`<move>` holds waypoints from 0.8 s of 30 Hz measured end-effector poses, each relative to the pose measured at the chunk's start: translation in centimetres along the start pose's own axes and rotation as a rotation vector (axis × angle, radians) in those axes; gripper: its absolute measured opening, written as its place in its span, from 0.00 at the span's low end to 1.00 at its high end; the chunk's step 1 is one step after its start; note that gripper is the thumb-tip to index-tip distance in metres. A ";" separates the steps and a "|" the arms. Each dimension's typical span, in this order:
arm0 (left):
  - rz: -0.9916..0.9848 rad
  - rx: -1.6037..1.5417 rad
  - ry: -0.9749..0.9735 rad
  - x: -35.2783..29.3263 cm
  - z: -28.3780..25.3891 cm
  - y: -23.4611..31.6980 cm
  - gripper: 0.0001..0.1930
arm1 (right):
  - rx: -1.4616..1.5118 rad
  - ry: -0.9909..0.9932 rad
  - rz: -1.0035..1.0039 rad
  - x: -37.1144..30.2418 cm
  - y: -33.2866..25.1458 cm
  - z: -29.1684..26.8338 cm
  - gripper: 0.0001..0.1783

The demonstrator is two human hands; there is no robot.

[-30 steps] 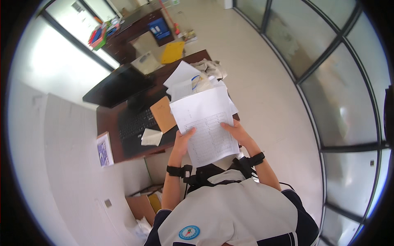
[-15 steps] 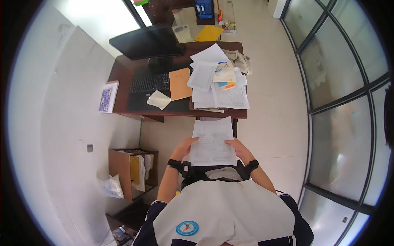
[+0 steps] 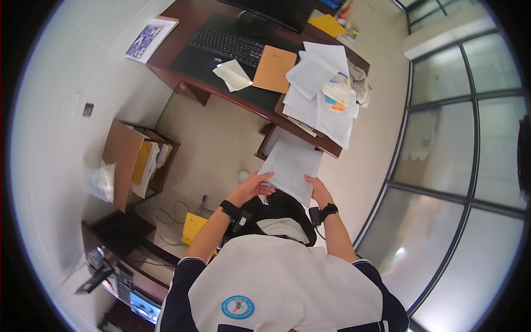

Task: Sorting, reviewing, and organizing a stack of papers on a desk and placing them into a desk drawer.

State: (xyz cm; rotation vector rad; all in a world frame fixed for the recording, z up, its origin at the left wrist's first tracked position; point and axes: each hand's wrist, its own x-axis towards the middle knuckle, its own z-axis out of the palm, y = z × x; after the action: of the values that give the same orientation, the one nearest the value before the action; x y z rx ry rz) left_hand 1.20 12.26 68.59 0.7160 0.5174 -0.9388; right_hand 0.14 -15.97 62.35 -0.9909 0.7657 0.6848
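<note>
"What's at the far left, from where you stand?"

"A white plastic bag (image 3: pixel 101 182) by the wall, touching a brown box (image 3: pixel 118 163) with folders and papers upright in it. Further up, a booklet with a purple and white cover (image 3: pixel 149 41) leans at the left edge of the tabletop (image 3: pixel 171 59)."

"And along the tabletop?"

"A black keyboard (image 3: pixel 227 46), then a creased piece of pale paper (image 3: pixel 233 76) near an orange-brown notebook (image 3: pixel 275 69)."

"Now the hands?"

"Below the notebook, the left hand (image 3: pixel 250 188) has its thumb over the left edge of a printed paper (image 3: pixel 292 166), fingers loosely spread underneath, so it's a light grip."

"Where's the paper itself?"

"Between the two hands, in front of the person and below the tabletop's front edge. Its top end overlaps what looks like a pulled-out drawer (image 3: pixel 266 145); I can't tell whether it touches it. The right hand (image 3: pixel 319 191) pinches the opposite edge, thumb on top."

"Anything further right?"

"Above that hand, a messy pile of white papers (image 3: pixel 303 113) at the tabletop's right end, with a beige cloth (image 3: pixel 360 86) beside it. Then a frosted glass partition (image 3: pixel 442 135) in dark frames."
</note>
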 end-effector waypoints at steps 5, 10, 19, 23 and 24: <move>0.098 -0.005 0.056 1.7 1.0 -1.6 0.26 | 0.002 -0.002 -0.064 2.0 -0.4 -0.1 0.23; 0.152 -0.122 0.313 6.1 3.1 -4.6 0.19 | -0.013 -0.015 0.126 4.9 -2.7 -0.5 0.25; 0.361 -0.145 0.622 12.2 4.5 -7.6 0.11 | -0.978 -0.111 0.457 4.5 -10.6 0.2 0.23; 0.367 -0.127 0.621 15.0 4.1 -8.1 0.13 | -1.631 -0.227 -0.164 3.2 -14.2 -0.6 0.14; 0.324 -0.089 0.682 16.1 4.0 -8.4 0.14 | -1.737 -0.211 -0.350 3.9 -15.1 -0.1 0.13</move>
State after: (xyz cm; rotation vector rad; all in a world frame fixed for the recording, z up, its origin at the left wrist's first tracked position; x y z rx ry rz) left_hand 2.42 -2.66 57.63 1.0046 0.9984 -0.3469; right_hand 14.32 -21.33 66.21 -2.4541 -0.4351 1.0826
